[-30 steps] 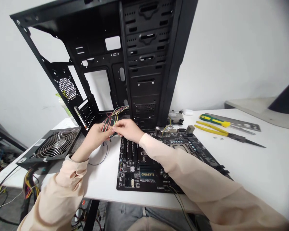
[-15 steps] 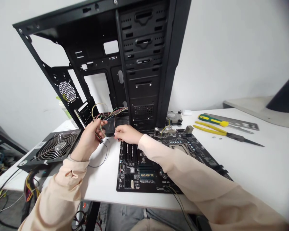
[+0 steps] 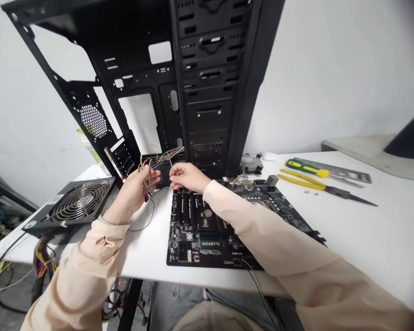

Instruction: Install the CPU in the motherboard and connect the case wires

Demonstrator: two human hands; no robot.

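A bundle of thin coloured wires runs out of the bottom of the black computer case. My left hand is closed around several of these wires, their small connectors hanging below the fingers. Just to its right, my right hand pinches one thin wire between thumb and fingers; the wire's end is hidden by the fingertips. Under my right forearm lies a black motherboard marked GIGABYTE, flat on the white table.
At the left lies a power supply with its fan up and thick cables hanging off the edge. A green-yellow screwdriver, yellow-handled pliers and a metal plate lie at the right. A CPU cooler fan sits behind the motherboard.
My view has tilted slightly down and closer to the case. My right hand has shifted a little up and right with the wire, while my left hand keeps its hold.
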